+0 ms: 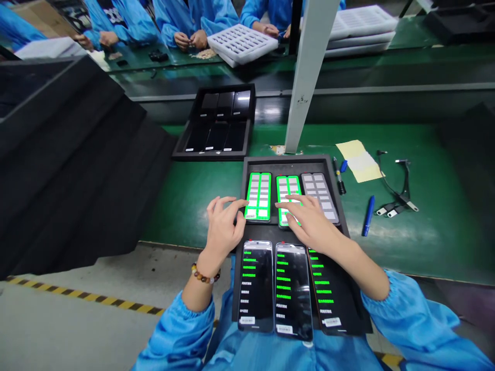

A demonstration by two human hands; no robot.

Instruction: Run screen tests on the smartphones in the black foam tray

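A black tray (292, 164) lies partly on my lap and partly on the green bench, holding two rows of three phones. My left hand (222, 226) is open, its fingertips on the lower edge of the far-left phone (259, 193), whose screen shows green-framed boxes. My right hand (309, 221) is open too, fingers spread over the far-middle phone (288, 188). The far-right phone (320, 190) shows grey boxes. The three near phones (255, 283) show dark screens with green text lines; my right forearm covers part of the rightmost one.
A second black tray (181, 149) with dark phones sits farther back. A white post (307, 77) rises behind my tray. Pens (368, 215), yellow paper (358, 159) and cables lie to the right. Stacked black foam (69, 170) fills the left. People in blue coats work across the belt beside white trays (242, 44).
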